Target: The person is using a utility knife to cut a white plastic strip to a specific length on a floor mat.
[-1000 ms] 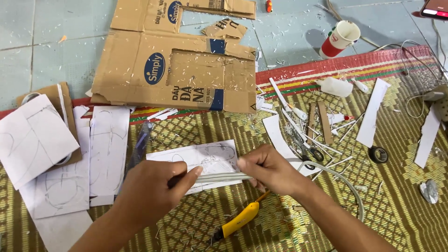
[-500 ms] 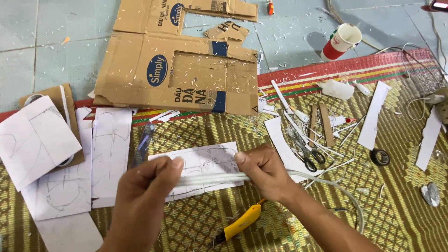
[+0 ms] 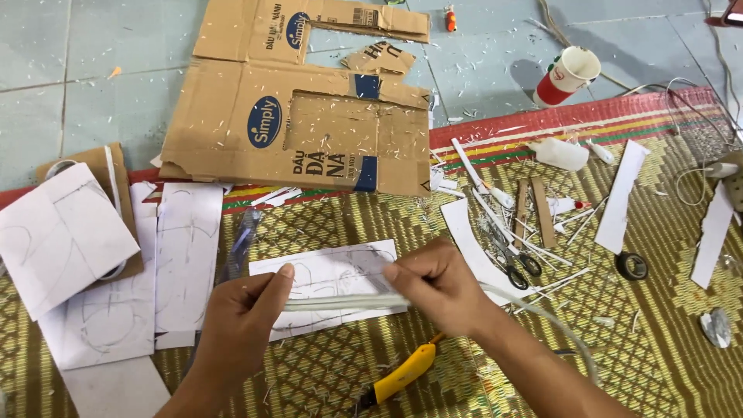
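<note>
I see both hands meeting over the woven mat, and what matters here is how the thin white strip runs between them. Its long axis lies almost level across the view, left to right, just above the lower edge of the pencilled white sheet lying on the mat.

My left hand is closed lightly around the strip's left end, thumb stretched up and along it, fingers curled underneath. My right hand is pinched shut on the strip further along, fingertips pressed together at the point where the straight run ends. Past that pinch the strip bends away to the right and trails down in a long curve toward the lower right of the mat, so the free length all lies on the right hand's side.

The two hands are near each other, with only a short straight stretch of strip between them. That stretch seems to sit just above the sheet; I cannot tell whether it touches the paper.

The yellow utility knife lies on the mat below the strip, nearer my right hand than my left, blade end pointing down-left. The scissors sit to the right, well beyond the right hand.
</note>
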